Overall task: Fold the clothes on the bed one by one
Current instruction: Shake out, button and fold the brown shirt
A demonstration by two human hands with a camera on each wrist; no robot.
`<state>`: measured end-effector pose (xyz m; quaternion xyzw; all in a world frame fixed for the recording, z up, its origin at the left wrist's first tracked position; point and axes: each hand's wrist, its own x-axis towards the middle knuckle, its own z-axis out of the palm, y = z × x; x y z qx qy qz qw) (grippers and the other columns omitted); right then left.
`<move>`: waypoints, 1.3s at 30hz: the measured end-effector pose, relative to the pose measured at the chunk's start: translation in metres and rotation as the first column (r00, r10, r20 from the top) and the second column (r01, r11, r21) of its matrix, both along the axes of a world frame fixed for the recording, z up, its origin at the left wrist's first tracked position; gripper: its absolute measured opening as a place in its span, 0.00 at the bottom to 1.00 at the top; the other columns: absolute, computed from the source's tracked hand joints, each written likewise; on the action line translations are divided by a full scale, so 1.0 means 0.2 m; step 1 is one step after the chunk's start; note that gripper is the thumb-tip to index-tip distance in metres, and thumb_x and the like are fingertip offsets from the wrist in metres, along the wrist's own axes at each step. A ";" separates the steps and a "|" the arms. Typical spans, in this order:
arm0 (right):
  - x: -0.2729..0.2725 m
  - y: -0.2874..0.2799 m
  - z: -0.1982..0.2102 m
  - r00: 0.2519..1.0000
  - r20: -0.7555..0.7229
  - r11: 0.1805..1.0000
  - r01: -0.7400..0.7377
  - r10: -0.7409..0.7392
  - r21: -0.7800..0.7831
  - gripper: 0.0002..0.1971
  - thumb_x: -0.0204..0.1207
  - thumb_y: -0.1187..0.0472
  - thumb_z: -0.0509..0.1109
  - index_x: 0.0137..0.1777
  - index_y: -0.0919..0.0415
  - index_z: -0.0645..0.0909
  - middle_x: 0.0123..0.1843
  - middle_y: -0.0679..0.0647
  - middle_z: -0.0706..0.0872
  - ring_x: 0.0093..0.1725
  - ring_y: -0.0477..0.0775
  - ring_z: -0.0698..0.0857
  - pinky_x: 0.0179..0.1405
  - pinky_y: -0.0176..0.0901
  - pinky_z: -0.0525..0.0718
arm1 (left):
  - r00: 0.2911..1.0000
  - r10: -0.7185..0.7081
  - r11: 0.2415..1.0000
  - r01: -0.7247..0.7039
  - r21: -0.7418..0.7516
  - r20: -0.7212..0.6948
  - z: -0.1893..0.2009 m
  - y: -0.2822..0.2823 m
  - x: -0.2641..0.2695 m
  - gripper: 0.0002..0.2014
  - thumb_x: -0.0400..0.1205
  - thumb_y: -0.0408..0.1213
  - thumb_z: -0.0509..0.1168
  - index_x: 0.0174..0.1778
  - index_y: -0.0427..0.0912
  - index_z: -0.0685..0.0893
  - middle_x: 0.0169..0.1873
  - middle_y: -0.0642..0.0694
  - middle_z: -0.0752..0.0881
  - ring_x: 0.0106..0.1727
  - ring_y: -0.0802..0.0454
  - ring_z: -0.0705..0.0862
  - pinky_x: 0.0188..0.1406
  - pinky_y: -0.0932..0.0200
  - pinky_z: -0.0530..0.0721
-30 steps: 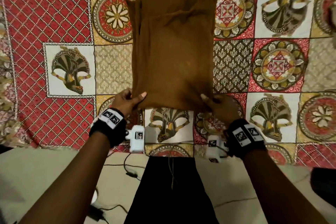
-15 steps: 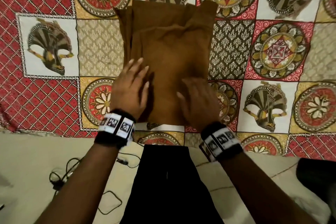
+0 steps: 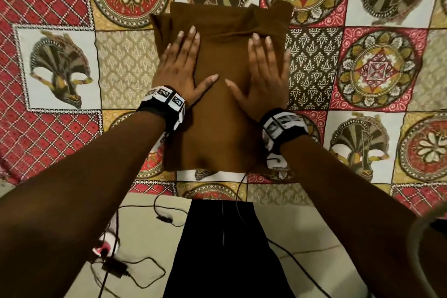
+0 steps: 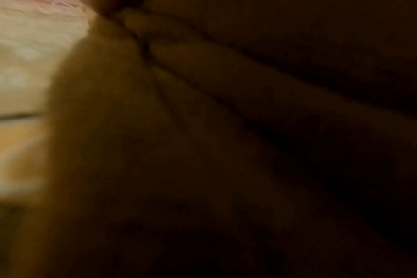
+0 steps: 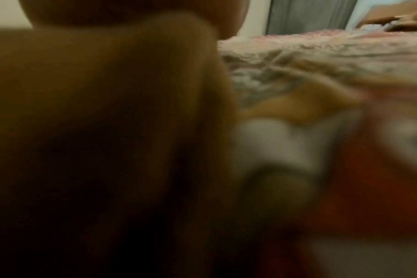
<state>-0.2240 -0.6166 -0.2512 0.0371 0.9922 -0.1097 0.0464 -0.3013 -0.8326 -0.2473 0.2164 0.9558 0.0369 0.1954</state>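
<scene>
A brown garment [image 3: 217,128] lies folded into a long rectangle on the patterned bedspread [image 3: 60,128], its far end showing layered edges. My left hand [image 3: 181,65] lies flat on its left half, fingers straight and pointing away from me. My right hand [image 3: 263,72] lies flat on the right half in the same way, thumbs nearly meeting in the middle. The left wrist view is dark and blurred, filled with brown cloth [image 4: 155,150]. The right wrist view is blurred too, with brown cloth [image 5: 107,112] on the left and bedspread [image 5: 321,56] to the right.
The bed's near edge runs across the head view below the garment. On the pale floor [image 3: 145,237] lie black cables and a small white and red device [image 3: 106,244]. My dark trousers [image 3: 225,249] stand against the bed. Other cloth [image 5: 393,20] lies at the bed's far side.
Both hands let go of the garment's near edge, then slid forward along its top toward the far end, palms flat. The garment now lies shorter, its near part folded over.
</scene>
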 end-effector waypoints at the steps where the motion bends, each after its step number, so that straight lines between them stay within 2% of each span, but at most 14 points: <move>1: 0.01 0.05 0.00 1.000 0.020 1.000 0.004 -0.004 0.007 0.47 0.82 0.26 0.51 0.89 0.62 0.57 0.90 0.53 0.58 0.90 0.58 0.55 0.86 0.69 0.50 | 1.000 -0.001 1.000 0.001 -0.004 0.000 -0.01 0.00 0.00 0.46 0.83 0.73 0.45 0.89 0.44 0.44 0.88 0.49 0.44 0.89 0.47 0.44 0.86 0.43 0.50; 5: 0.02 0.14 0.00 0.995 0.075 0.996 -0.059 0.064 -0.068 0.50 0.81 0.24 0.53 0.89 0.63 0.54 0.91 0.55 0.56 0.90 0.59 0.53 0.87 0.65 0.54 | 1.000 -0.004 1.000 0.004 0.010 -0.004 -0.01 0.01 0.01 0.47 0.82 0.73 0.46 0.88 0.43 0.44 0.88 0.47 0.45 0.89 0.46 0.44 0.86 0.43 0.51; 9: 0.03 0.11 0.04 0.999 0.038 0.988 0.025 -0.020 -0.152 0.49 0.82 0.28 0.58 0.88 0.68 0.56 0.90 0.62 0.56 0.89 0.62 0.55 0.88 0.61 0.54 | 0.999 0.000 0.999 -0.002 0.046 0.046 0.04 0.01 -0.01 0.45 0.83 0.70 0.49 0.89 0.43 0.45 0.88 0.46 0.44 0.88 0.45 0.43 0.87 0.43 0.47; 11: 0.12 0.10 0.08 0.987 0.006 0.954 0.159 -0.163 -0.254 0.43 0.84 0.33 0.62 0.86 0.67 0.61 0.89 0.64 0.59 0.88 0.62 0.59 0.87 0.57 0.56 | 0.997 -0.051 0.992 0.045 0.119 0.050 0.12 -0.02 0.00 0.39 0.86 0.61 0.55 0.88 0.44 0.52 0.88 0.42 0.48 0.88 0.42 0.46 0.86 0.42 0.49; 13: 0.26 0.10 0.13 0.952 -0.008 0.898 0.287 -0.307 -0.333 0.33 0.87 0.42 0.64 0.83 0.65 0.69 0.85 0.64 0.67 0.85 0.61 0.65 0.85 0.54 0.63 | 0.994 -0.106 0.967 0.111 0.229 -0.035 0.22 -0.09 0.06 0.28 0.86 0.46 0.60 0.83 0.42 0.67 0.86 0.39 0.59 0.87 0.38 0.56 0.83 0.39 0.60; 15: 0.45 0.11 0.17 0.928 0.029 0.864 0.356 -0.370 -0.355 0.22 0.87 0.53 0.63 0.77 0.63 0.74 0.79 0.64 0.74 0.79 0.60 0.71 0.77 0.62 0.74 | 0.991 -0.095 0.950 0.119 0.290 -0.094 0.30 -0.20 0.19 0.23 0.81 0.34 0.63 0.75 0.39 0.77 0.79 0.36 0.71 0.80 0.33 0.69 0.76 0.36 0.71; 18: 0.72 0.13 0.20 0.976 0.066 0.908 0.216 -0.206 -0.359 0.22 0.77 0.61 0.64 0.71 0.62 0.79 0.72 0.64 0.79 0.69 0.64 0.76 0.65 0.67 0.81 | 0.976 -0.217 0.947 0.213 0.241 -0.013 0.30 -0.39 0.45 0.28 0.76 0.30 0.72 0.74 0.42 0.79 0.76 0.37 0.75 0.77 0.34 0.73 0.70 0.34 0.77; 20: 0.88 0.13 0.19 0.998 0.065 0.952 0.010 0.010 -0.305 0.28 0.69 0.64 0.71 0.72 0.61 0.80 0.75 0.61 0.79 0.69 0.66 0.79 0.63 0.68 0.81 | 0.919 -0.387 0.911 0.369 0.184 0.075 0.24 -0.50 0.61 0.38 0.76 0.30 0.75 0.82 0.48 0.69 0.83 0.43 0.67 0.83 0.40 0.66 0.74 0.36 0.73; 22: 1.01 0.12 0.16 0.981 0.070 0.970 -0.164 0.179 -0.180 0.36 0.68 0.69 0.76 0.78 0.57 0.76 0.83 0.59 0.73 0.76 0.67 0.77 0.68 0.66 0.77 | 0.877 -0.471 0.880 0.459 0.126 0.098 0.19 -0.57 0.71 0.45 0.78 0.25 0.72 0.87 0.50 0.56 0.88 0.47 0.55 0.87 0.44 0.56 0.81 0.43 0.62; 26: 1.05 0.19 0.08 0.974 0.024 0.972 -0.221 0.224 -0.077 0.38 0.77 0.69 0.73 0.86 0.50 0.67 0.89 0.59 0.63 0.84 0.64 0.67 0.79 0.65 0.66 | 0.870 -0.493 0.865 0.490 0.108 -0.004 0.15 -0.59 0.75 0.42 0.82 0.25 0.59 0.89 0.53 0.46 0.88 0.44 0.49 0.87 0.41 0.54 0.84 0.48 0.49; 30: 0.87 0.27 0.04 0.937 -0.073 0.939 -0.343 0.341 -0.018 0.29 0.84 0.54 0.71 0.84 0.47 0.71 0.87 0.60 0.66 0.86 0.66 0.65 0.81 0.70 0.63 | 0.851 -0.525 0.847 0.524 0.086 -0.010 0.14 -0.61 0.68 0.49 0.72 0.36 0.75 0.87 0.56 0.58 0.87 0.39 0.51 0.87 0.39 0.50 0.83 0.37 0.56; 32: 0.79 0.27 0.04 0.891 -0.083 0.893 -0.449 0.446 -0.036 0.25 0.85 0.51 0.68 0.82 0.48 0.75 0.86 0.58 0.68 0.86 0.65 0.64 0.80 0.71 0.63 | 0.823 -0.568 0.821 0.566 0.079 0.006 0.16 -0.61 0.64 0.49 0.70 0.36 0.78 0.86 0.56 0.61 0.88 0.39 0.52 0.88 0.40 0.47 0.84 0.36 0.52; 35: 0.72 0.29 0.05 0.844 -0.087 0.840 -0.535 0.529 -0.087 0.19 0.92 0.54 0.56 0.78 0.51 0.79 0.83 0.55 0.74 0.85 0.65 0.67 0.80 0.70 0.65 | 0.784 -0.620 0.769 0.618 0.165 -0.044 0.19 -0.59 0.58 0.39 0.78 0.29 0.67 0.85 0.56 0.63 0.87 0.41 0.56 0.87 0.37 0.54 0.85 0.39 0.48; 39: 0.79 0.29 0.13 0.853 -0.106 0.839 -0.523 0.512 -0.152 0.21 0.84 0.63 0.65 0.76 0.57 0.81 0.80 0.55 0.78 0.83 0.63 0.72 0.78 0.71 0.69 | 0.761 -0.649 0.743 0.636 0.210 -0.009 0.26 -0.58 0.59 0.38 0.70 0.36 0.76 0.79 0.52 0.74 0.84 0.44 0.65 0.85 0.38 0.62 0.81 0.34 0.60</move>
